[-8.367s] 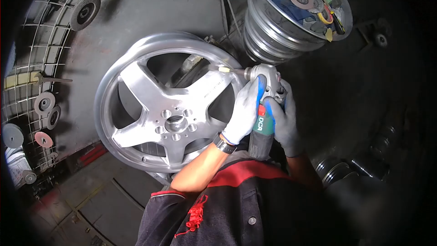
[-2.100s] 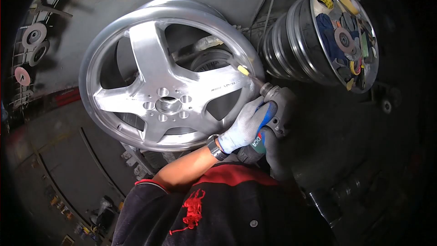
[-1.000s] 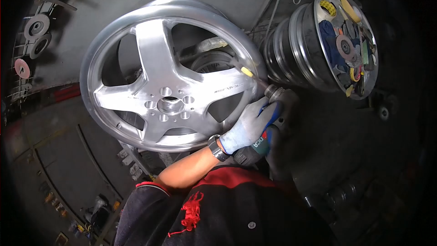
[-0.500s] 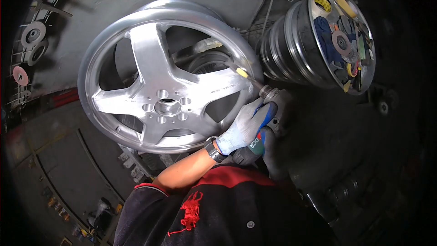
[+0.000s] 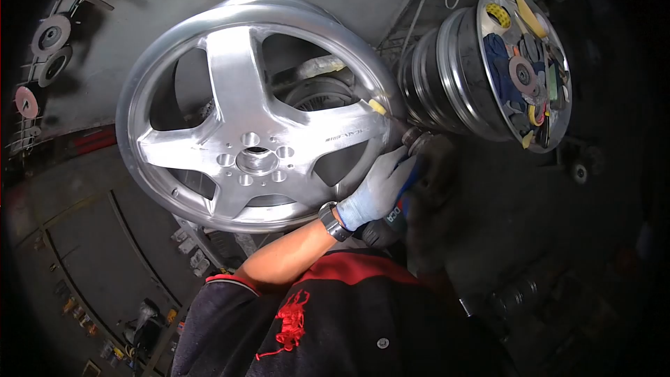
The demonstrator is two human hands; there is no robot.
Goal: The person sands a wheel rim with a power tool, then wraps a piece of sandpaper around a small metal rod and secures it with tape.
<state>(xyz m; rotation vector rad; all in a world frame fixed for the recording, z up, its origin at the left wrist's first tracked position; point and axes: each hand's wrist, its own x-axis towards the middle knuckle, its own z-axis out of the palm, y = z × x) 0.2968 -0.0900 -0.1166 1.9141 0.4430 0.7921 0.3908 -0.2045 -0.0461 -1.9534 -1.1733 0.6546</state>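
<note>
A bare silver five-spoke wheel point(image 5: 237, 63) fills the left and centre, its face toward the camera. My left hand point(image 5: 377, 192), in a grey and blue glove, is wrapped round the front of a power tool point(image 5: 396, 215) with white lettering on its body. The tool's yellow tip point(image 5: 377, 107) is at the outer end of the right-hand spoke, near the rim; whether it touches is unclear. My right hand is lost in the dark, blurred area behind the tool, and its fingers cannot be made out.
At the upper right lies a stack of wheels point(image 5: 453, 63); its end wheel holds yellow tape point(image 5: 497, 15), dark gloves and a round disc point(image 5: 522, 75). Several abrasive discs point(image 5: 51, 35) hang on a rack at the left edge. A cable point(image 5: 421, 10) runs down behind the wheels.
The yellow tip has shifted slightly right along the spoke's end. My left hand has moved a little, and the dark glove beside the tool has become blurred. The camera view has shifted slightly.
</note>
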